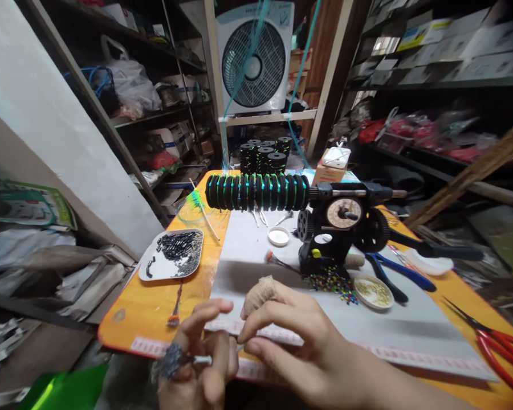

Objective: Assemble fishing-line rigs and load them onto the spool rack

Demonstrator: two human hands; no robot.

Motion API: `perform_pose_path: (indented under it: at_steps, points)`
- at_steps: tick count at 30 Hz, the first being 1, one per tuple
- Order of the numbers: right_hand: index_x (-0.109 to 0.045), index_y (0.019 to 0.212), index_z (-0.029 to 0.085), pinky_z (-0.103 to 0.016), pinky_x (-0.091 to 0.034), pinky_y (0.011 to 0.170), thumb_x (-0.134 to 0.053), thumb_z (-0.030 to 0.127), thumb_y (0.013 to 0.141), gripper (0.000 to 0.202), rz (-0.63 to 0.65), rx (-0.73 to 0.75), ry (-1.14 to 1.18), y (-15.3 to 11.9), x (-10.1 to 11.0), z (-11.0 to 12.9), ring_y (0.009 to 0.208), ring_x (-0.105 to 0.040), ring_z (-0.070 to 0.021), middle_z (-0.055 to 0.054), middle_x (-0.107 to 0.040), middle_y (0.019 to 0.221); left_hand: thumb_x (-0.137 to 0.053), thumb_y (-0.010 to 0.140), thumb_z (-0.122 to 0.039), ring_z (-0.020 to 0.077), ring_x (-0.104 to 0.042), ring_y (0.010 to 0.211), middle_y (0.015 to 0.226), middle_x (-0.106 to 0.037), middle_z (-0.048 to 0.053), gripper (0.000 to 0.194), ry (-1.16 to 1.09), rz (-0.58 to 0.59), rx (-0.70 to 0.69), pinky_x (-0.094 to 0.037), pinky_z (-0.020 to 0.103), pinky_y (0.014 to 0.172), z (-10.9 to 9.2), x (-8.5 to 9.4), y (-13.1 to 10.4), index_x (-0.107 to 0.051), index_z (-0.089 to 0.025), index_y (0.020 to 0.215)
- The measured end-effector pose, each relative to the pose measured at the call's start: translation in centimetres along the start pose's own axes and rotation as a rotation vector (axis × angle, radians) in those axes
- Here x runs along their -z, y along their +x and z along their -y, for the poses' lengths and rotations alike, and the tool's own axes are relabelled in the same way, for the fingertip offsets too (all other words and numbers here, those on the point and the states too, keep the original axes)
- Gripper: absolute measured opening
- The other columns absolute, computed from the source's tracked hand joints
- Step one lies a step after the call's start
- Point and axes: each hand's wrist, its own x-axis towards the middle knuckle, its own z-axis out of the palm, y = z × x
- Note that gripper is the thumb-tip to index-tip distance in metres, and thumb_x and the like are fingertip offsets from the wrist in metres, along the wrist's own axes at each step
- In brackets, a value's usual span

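Observation:
My left hand (203,356) is at the near table edge, fingers closed on a small dark tufted piece on a thin metal shank (177,360). My right hand (299,336) meets it from the right, thumb and forefinger pinching the shank's tip; the forefinger wears a tan wrap (259,293). Beyond them stands a black hand-crank winder (337,228) carrying a row of black spools with green line (256,192). A pile of small coloured beads (331,282) lies at the winder's foot.
A white tray of small dark tubes (173,254) lies left on the orange table (149,310). Blue-handled pliers (393,276), a dish of gold beads (373,292) and red scissors (496,347) lie right. Stacked spools (265,155) and a fan (253,57) stand behind. Shelves flank both sides.

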Motion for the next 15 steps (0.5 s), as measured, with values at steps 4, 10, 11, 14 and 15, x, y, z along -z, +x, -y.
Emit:
perform_pose_path:
  at_steps: [4,10,11,14,15]
  points:
    - [-0.066,0.093,0.015,-0.028,-0.052,0.075,-0.058,0.007,0.089,0.012,-0.030,-0.001,0.025,-0.07,-0.13,-0.08,0.085,-0.059,-0.0166,-0.007,-0.062,0.087,-0.096,0.039,-0.043,0.0102,-0.058,0.056,0.106,-0.073,0.009,0.051,0.104,0.033,-0.100,-0.045,0.018,0.044,0.44,0.05,0.09,-0.082,-0.025,0.085]
    - [-0.066,0.092,0.014,-0.027,-0.050,0.071,-0.059,0.007,0.088,0.011,-0.011,0.012,-0.002,-0.26,-0.16,-0.15,0.081,-0.058,-0.0158,-0.007,-0.060,0.087,-0.093,0.055,-0.035,0.0127,-0.062,0.062,0.083,-0.069,0.002,0.029,0.052,-0.015,-0.189,-0.050,0.019,0.052,0.78,-0.27,-0.38,-0.068,-0.022,0.051]
    - [-0.066,0.092,0.014,-0.026,-0.050,0.071,-0.059,0.007,0.088,0.011,-0.008,0.017,-0.009,-0.24,-0.16,-0.10,0.081,-0.058,-0.0158,-0.007,-0.060,0.086,-0.092,0.055,-0.037,0.0097,-0.058,0.054,0.081,-0.069,0.001,0.028,0.032,-0.019,-0.172,-0.047,0.018,0.048,0.74,-0.18,-0.39,-0.068,-0.022,0.053]
    - [-0.066,0.094,0.012,-0.026,-0.051,0.072,-0.058,0.006,0.088,0.012,0.000,0.047,-0.037,-0.23,-0.21,-0.04,0.083,-0.058,-0.0161,-0.008,-0.060,0.087,-0.092,0.058,-0.037,0.0022,-0.041,0.040,0.095,-0.074,0.003,0.028,0.120,-0.013,-0.161,-0.038,0.017,0.038,0.60,0.03,-0.27,-0.079,-0.027,0.080]
    - [-0.066,0.095,0.012,-0.026,-0.051,0.073,-0.058,0.006,0.088,0.012,0.000,0.061,-0.049,-0.24,-0.25,-0.06,0.083,-0.058,-0.0161,-0.009,-0.060,0.087,-0.092,0.058,-0.036,0.0009,-0.038,0.040,0.104,-0.074,0.005,0.035,0.179,0.001,-0.188,-0.036,0.017,0.037,0.61,0.04,-0.21,-0.080,-0.027,0.089]
